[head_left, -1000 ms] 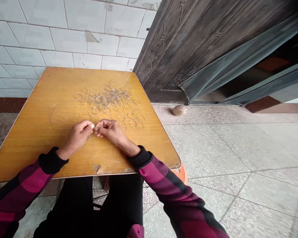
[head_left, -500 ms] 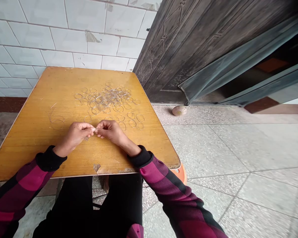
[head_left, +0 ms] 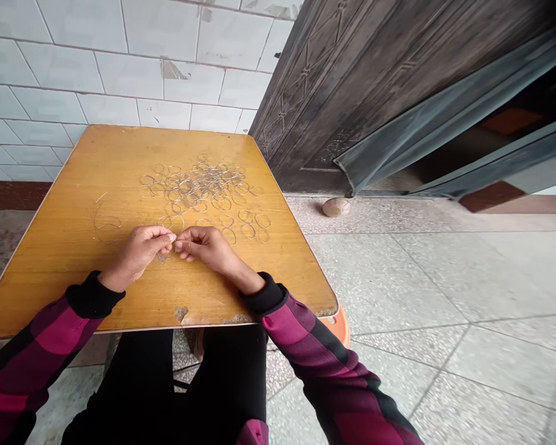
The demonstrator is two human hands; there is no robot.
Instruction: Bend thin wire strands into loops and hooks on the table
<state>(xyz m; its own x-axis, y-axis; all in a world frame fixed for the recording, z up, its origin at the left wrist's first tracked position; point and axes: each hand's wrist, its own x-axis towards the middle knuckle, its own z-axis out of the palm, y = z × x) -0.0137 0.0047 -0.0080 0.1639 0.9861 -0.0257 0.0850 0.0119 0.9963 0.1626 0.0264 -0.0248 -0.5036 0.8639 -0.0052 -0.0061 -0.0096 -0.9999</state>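
Lying across a worn yellow wooden tabletop (head_left: 97, 185), a loose heap of thin wire rings (head_left: 204, 185) spreads just beyond the fingertips (head_left: 172, 237), with a few more out to their left. White wall tiles (head_left: 162, 80) rise past the table, and a dark embossed door (head_left: 333, 93) stands right of the fingers above a terrazzo floor (head_left: 398, 278). The left hand (head_left: 136, 256) and right hand (head_left: 206, 247) meet above the tabletop, forearms angled inward, fingers pinched narrowly on what looks like a fine wire (head_left: 175, 242)

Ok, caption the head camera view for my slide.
Left hand and right hand pinch wire above wire rings on a wooden table.
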